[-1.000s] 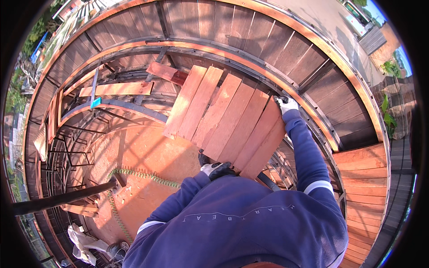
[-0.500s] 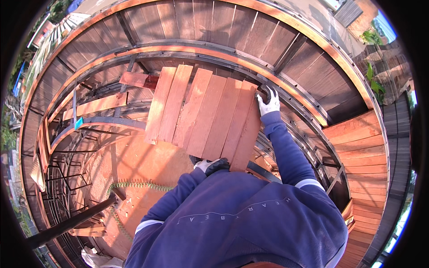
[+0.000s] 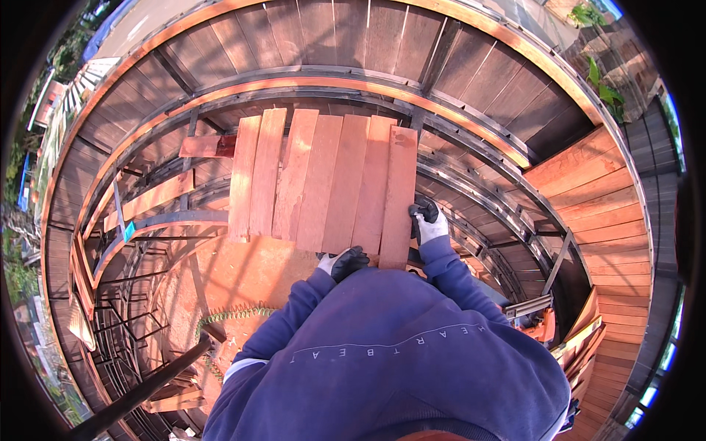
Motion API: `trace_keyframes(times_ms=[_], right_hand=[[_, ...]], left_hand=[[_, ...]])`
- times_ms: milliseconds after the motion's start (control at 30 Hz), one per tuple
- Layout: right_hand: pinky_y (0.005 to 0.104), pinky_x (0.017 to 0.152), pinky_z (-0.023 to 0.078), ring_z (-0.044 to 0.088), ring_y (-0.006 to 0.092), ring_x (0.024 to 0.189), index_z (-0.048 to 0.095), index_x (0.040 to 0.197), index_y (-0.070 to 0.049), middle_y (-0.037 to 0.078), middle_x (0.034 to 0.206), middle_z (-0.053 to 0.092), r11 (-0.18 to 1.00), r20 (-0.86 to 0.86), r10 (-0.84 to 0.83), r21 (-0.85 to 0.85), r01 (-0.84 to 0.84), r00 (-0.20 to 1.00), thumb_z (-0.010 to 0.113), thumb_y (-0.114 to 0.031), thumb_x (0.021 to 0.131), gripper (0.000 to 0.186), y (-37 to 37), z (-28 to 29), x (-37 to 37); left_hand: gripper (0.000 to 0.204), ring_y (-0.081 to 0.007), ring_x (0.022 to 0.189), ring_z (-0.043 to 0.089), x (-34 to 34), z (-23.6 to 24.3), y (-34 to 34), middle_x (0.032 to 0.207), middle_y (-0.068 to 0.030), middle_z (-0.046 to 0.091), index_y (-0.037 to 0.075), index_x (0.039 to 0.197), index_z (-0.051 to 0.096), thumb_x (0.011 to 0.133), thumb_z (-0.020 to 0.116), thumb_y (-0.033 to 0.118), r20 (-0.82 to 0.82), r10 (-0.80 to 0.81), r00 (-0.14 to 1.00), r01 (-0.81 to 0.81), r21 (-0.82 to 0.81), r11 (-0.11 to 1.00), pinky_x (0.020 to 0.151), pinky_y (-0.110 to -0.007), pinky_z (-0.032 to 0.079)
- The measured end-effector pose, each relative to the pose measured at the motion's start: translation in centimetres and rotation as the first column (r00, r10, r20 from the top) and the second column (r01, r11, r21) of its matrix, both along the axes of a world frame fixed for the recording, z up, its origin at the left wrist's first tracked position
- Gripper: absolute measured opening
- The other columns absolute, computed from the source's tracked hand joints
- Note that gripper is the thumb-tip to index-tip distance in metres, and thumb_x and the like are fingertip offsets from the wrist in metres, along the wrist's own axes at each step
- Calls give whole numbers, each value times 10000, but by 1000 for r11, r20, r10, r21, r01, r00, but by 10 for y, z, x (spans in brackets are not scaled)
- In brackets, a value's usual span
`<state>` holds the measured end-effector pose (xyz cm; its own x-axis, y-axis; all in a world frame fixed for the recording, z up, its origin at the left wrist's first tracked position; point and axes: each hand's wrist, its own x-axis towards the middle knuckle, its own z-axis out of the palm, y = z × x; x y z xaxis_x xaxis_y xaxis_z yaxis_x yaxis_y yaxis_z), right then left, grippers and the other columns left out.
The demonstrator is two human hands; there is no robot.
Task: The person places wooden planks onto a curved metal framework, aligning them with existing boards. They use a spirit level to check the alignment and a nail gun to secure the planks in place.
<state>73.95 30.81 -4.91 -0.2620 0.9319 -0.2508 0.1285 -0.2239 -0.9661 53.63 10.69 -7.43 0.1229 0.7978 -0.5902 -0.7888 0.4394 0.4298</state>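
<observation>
A single head-worn fisheye camera looks steeply down from close above the person's shoulders onto the boards [image 3: 323,184] and curved steel frame [image 3: 471,125], edges bending.

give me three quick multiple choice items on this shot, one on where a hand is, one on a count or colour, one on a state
1. Where is the right hand?
A. on the right edge of the rightmost plank
B. on the green coiled hose
C. in a pocket

2. How many reddish planks lie side by side across the curved metal frame?
A. two
B. six
C. ten

3. How do the planks lie?
A. stacked upright
B. flat, edge to edge
C. scattered

Answers: 1 A, the gloved fingers grip that edge. 2 B, six boards count across. 3 B, their edges meet, with the left hand at the near ends.
</observation>
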Motion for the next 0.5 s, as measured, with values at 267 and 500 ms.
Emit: trace_keyframes(times_ms=[267,500], right_hand=[[246,907,482,604,108,966,516,1334,8,45,1103,648,991,-165,-103,66,115,981,490,164,876,485,-3,-12,8],[210,732,489,567,66,769,472,1401,-23,5,863,631,999,106,-25,32,22,994,636,29,883,546,-1,-20,0]], left_hand=[[370,-307,960,676,1,26,1,1078,-217,673,-15,1186,588,930,657,244,-93,51,994,-60,-99,993,846,-413,565],[325,-307,920,684,-5,34,6,1027,-210,673,-13,1129,575,912,678,206,0,94,996,-94,-125,988,788,-430,584]])
